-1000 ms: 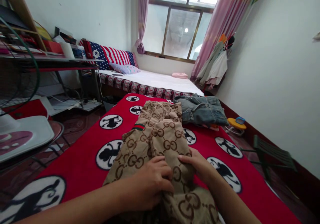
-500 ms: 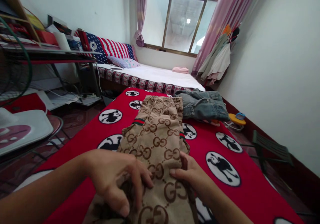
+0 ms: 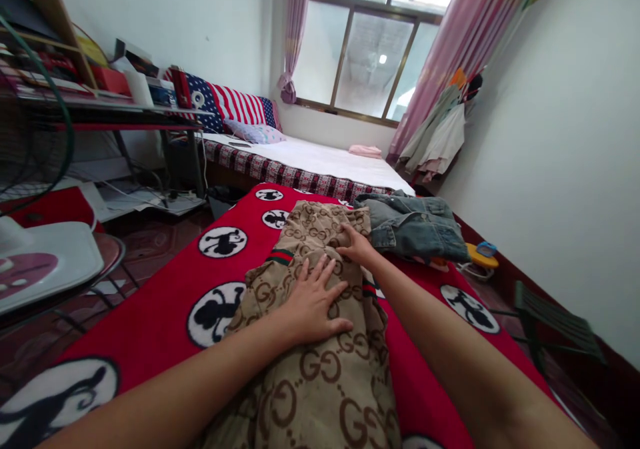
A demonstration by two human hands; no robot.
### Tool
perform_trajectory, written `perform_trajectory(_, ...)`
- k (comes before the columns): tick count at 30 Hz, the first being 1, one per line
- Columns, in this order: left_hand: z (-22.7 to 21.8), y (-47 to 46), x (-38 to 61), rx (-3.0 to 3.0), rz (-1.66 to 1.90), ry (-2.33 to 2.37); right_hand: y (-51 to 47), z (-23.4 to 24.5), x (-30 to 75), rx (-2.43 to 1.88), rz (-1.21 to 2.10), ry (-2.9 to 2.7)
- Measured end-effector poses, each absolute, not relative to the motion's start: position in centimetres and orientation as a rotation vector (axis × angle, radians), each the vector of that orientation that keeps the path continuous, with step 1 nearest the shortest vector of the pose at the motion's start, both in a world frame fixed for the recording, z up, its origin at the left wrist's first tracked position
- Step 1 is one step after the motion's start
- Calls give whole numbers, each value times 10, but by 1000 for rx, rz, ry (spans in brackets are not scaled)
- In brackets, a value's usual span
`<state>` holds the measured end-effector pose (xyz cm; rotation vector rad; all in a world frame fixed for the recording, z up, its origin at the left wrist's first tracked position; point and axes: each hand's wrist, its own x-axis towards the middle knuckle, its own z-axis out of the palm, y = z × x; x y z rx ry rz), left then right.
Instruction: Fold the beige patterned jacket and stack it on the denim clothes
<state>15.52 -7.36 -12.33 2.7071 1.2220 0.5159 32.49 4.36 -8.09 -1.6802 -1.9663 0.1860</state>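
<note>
The tan, brown-patterned cloth garment (image 3: 325,402) lies under the flat, spread left hand (image 3: 315,307), which grips nothing; the half-curled right hand (image 3: 359,245) touches its far part (pinching or not, I cannot tell). Beneath is a red, white-circled blanket (image 3: 150,342).

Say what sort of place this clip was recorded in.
Most likely a bedroom in a home: a bed with a pillow on it stands by the window, and clothes hang at the wall on the right of the picture.
</note>
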Motion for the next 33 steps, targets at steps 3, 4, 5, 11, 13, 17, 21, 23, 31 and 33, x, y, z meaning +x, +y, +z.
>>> perform_trajectory(3,-126,-56,144,2747,580,1274,65,-82,316,-1713,95,-2002)
perform_trajectory(4,-128,-49,139,2753,596,1297,68,-86,315,-1710,58,-1968)
perform_trajectory(5,-130,-41,134,2753,598,1312,70,-91,316,-1725,18,-1951)
perform_trajectory(11,-150,-14,119,2741,559,1223,71,-127,326,-2081,-192,-2245)
perform_trajectory(13,-150,-15,117,2753,546,1180,68,-129,329,-2068,-157,-2314)
perform_trajectory(17,-140,-27,106,2721,438,1069,38,-129,334,-1895,-115,-2511)
perform_trajectory(21,-131,-49,80,2633,329,874,-14,-131,354,-1524,-50,-2690)
perform_trajectory(23,-127,-61,61,2598,336,780,-41,-128,368,-1370,-29,-2721)
perform_trajectory(31,-101,-108,-14,2708,108,752,-139,-108,399,-840,227,-2968)
perform_trajectory(33,-93,-116,-20,2744,10,718,-146,-106,396,-686,285,-3000)
